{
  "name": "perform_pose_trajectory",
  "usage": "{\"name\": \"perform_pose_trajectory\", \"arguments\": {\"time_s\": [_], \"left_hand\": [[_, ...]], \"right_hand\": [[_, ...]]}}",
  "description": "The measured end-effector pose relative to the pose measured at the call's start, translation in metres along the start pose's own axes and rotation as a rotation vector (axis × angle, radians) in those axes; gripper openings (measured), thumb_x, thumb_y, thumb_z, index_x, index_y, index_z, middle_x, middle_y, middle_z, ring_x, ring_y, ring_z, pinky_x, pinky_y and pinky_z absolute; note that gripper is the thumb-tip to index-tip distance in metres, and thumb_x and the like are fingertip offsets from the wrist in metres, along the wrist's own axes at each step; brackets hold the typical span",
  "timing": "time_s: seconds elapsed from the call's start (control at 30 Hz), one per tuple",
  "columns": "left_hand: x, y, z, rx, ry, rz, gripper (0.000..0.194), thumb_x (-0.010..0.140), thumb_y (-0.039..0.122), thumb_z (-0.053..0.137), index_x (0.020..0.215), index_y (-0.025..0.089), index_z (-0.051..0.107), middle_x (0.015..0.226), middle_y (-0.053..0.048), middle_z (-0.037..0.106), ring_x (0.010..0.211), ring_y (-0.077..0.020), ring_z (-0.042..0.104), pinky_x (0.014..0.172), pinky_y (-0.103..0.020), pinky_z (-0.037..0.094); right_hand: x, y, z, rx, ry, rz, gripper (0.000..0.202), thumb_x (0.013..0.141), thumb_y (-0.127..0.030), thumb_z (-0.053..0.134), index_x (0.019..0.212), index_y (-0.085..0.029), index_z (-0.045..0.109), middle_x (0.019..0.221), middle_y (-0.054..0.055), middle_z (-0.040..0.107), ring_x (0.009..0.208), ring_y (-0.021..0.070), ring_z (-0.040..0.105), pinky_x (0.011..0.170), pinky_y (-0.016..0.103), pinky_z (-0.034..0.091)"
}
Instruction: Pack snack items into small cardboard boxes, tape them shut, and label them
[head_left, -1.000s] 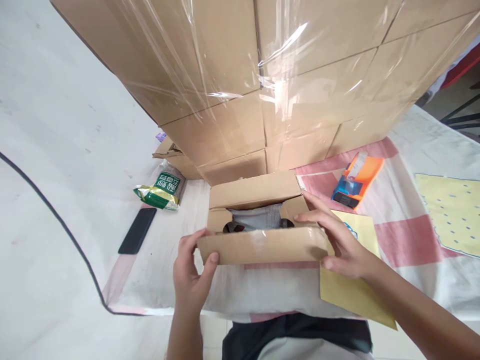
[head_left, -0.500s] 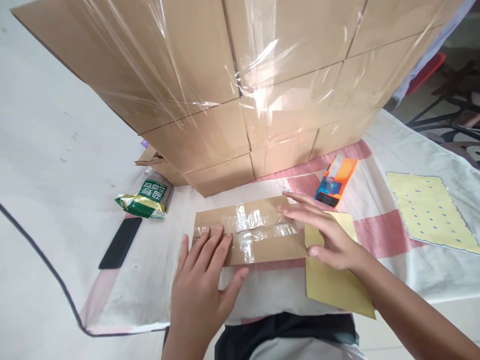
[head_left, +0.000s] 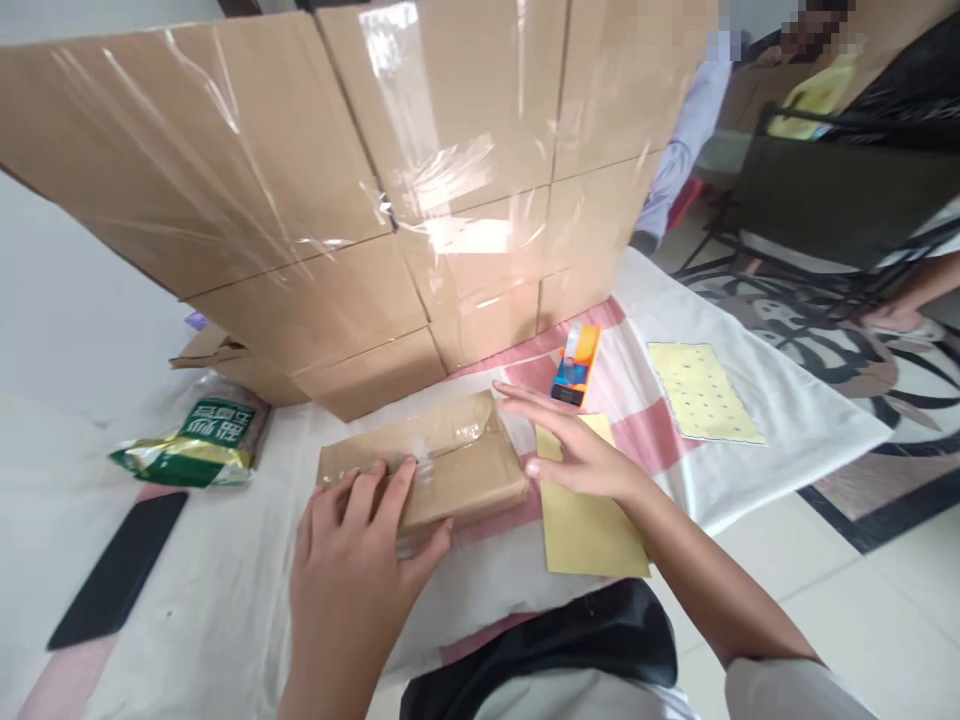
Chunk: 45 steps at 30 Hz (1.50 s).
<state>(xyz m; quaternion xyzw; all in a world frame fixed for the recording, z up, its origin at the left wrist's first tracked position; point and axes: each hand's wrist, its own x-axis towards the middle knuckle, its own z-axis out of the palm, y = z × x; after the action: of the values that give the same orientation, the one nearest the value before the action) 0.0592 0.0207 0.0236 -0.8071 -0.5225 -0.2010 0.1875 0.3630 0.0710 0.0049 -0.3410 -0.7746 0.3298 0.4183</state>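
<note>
A small taped cardboard box [head_left: 450, 465] lies on the cloth in front of me, its right end and long front side showing. My left hand [head_left: 360, 550] rests over its front left part, fingers curved on the top and the thumb at the front edge. At the right end is my right hand [head_left: 574, 450], its fingers stretched and apart. The right fingertips are by the far right corner and the thumb is close to the end face; firm contact there is hard to tell. Clear tape shines on the box top. A plain yellow sheet [head_left: 592, 530] lies partly under my right wrist.
Behind the box stands a tall panel of taped cardboard [head_left: 300, 180]. A green and silver packet [head_left: 202, 440] and a black phone [head_left: 120, 570] lie left. To the right are an orange and blue pack [head_left: 576, 368] and a dotted yellow sheet [head_left: 705, 390]. People and a chair [head_left: 847, 210] are beyond.
The view has swung right, so things sit further left. The box shows a different, less heavily taped top and visible thickness. Both hands remain at it.
</note>
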Motion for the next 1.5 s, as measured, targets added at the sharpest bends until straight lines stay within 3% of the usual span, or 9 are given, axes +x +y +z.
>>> {"name": "perform_pose_trajectory", "arguments": {"time_s": [0.17,0.27,0.37,0.47,0.67,0.87,1.07,1.23,1.5], "left_hand": [[-0.005,0.009,0.0,-0.011,0.126,-0.036,0.064,0.091,0.046,0.069,0.144,0.013,0.058,0.135,-0.022,0.067,0.125,-0.044,0.06,0.119,-0.068,0.031],[-0.011,0.029,0.002,-0.135,0.359,0.02,0.053,0.083,0.026,0.08,0.131,0.011,0.064,0.128,-0.024,0.069,0.125,-0.0413,0.063,0.119,-0.067,0.033],[-0.01,0.063,0.008,-0.479,0.477,0.181,0.04,0.077,0.003,0.077,0.115,0.015,0.068,0.102,-0.013,0.075,0.099,-0.0253,0.071,0.098,-0.041,0.056],[0.003,0.104,0.02,-0.876,0.26,0.193,0.041,0.086,0.002,0.067,0.123,0.02,0.063,0.082,-0.001,0.071,0.069,-0.0114,0.065,0.069,-0.021,0.054],[0.06,0.161,0.043,-1.461,-0.32,-0.372,0.069,0.098,0.042,0.062,0.157,0.017,0.036,0.06,0.01,0.044,0.052,-0.0089,0.042,0.052,-0.02,0.039],[0.09,0.18,0.046,-1.495,-0.474,-0.316,0.04,0.09,0.053,0.067,0.098,0.016,0.079,0.057,0.006,0.036,0.053,-0.0101,0.034,0.051,-0.025,0.029],[0.092,0.171,0.043,-1.362,-0.194,-0.284,0.03,0.088,0.051,0.07,0.088,0.022,0.08,0.101,-0.008,0.068,0.095,-0.0214,0.064,0.078,-0.029,0.048],[0.089,0.175,0.043,-1.639,-0.512,-0.365,0.044,0.089,0.054,0.068,0.114,0.018,0.072,0.086,-0.008,0.075,0.077,-0.0201,0.069,0.078,-0.033,0.055],[0.081,0.184,0.044,-1.737,-0.499,-0.475,0.035,0.079,0.05,0.077,0.082,0.017,0.066,0.078,-0.007,0.074,0.066,-0.0155,0.064,0.069,-0.029,0.051]], "right_hand": [[-0.043,0.009,-0.04,-0.026,0.57,0.353,0.033,0.096,-0.045,0.065,0.124,-0.03,0.07,0.137,0.008,0.067,0.108,0.0252,0.07,0.089,0.041,0.059],[-0.041,0.037,-0.066,-0.127,0.625,0.624,0.037,0.089,-0.046,0.069,0.117,-0.022,0.073,0.118,0.011,0.074,0.079,0.0216,0.07,0.068,0.036,0.055],[-0.015,0.072,-0.072,-0.14,0.584,0.665,0.035,0.082,-0.039,0.073,0.11,-0.017,0.073,0.097,0.01,0.076,0.063,0.0185,0.063,0.061,0.034,0.05],[0.001,0.085,-0.065,-0.2,0.651,0.559,0.018,0.086,-0.035,0.064,0.087,-0.017,0.068,0.08,0.006,0.069,0.061,0.0172,0.056,0.062,0.034,0.045],[-0.039,0.028,-0.058,-0.403,0.754,0.165,0.023,0.098,-0.038,0.053,0.081,-0.023,0.054,0.08,0.003,0.058,0.073,0.0192,0.054,0.07,0.035,0.044],[-0.059,-0.004,-0.058,-0.701,0.668,-0.319,0.017,0.095,-0.011,0.056,0.106,-0.024,0.056,0.096,0.008,0.063,0.106,0.0277,0.059,0.088,0.045,0.05],[-0.054,0.014,-0.073,-0.709,0.691,-0.209,0.008,0.099,-0.017,0.054,0.096,-0.024,0.051,0.093,0.008,0.06,0.099,0.0259,0.058,0.087,0.044,0.051],[-0.047,0.014,-0.079,-0.672,0.803,-0.088,0.028,0.101,-0.03,0.056,0.077,-0.024,0.043,0.078,0.003,0.053,0.078,0.022,0.049,0.075,0.039,0.042],[-0.031,0.009,-0.086,-0.36,0.982,0.176,0.046,0.102,-0.054,0.048,0.069,-0.025,0.036,0.062,-0.003,0.037,0.059,0.0149,0.036,0.058,0.031,0.031]]}}
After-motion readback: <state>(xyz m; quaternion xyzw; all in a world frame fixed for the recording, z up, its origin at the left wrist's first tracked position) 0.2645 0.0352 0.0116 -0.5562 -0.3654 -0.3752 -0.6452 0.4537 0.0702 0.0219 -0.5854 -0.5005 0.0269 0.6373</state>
